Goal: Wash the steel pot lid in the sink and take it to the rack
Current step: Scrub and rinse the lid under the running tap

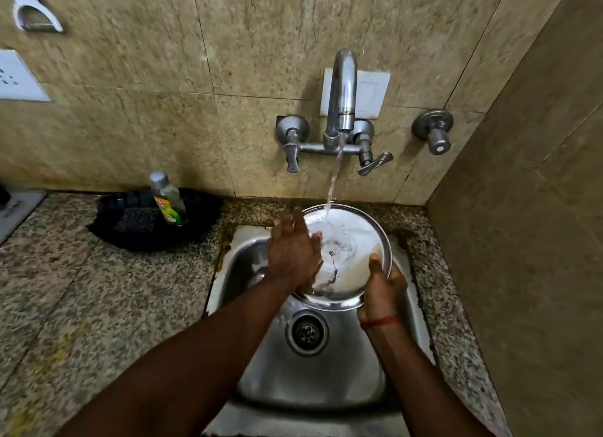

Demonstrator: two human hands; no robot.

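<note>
The round steel pot lid (354, 240) is held tilted over the steel sink (313, 381), under running water from the tap (341, 94). The stream lands on its upper inner face and splashes there. My right hand (381, 289) grips the lid's lower right rim, thumb over the edge. My left hand (292, 250) lies flat against the lid's left side, fingers spread toward the wall. Part of the lid's left rim is hidden behind that hand.
A black dish (153, 221) holding a scrub pad (137, 219) and a dish-soap bottle (168, 198) stands on the granite counter (98, 289) left of the sink. The drain (306, 332) lies below the lid. A tiled side wall (538, 208) closes off the right.
</note>
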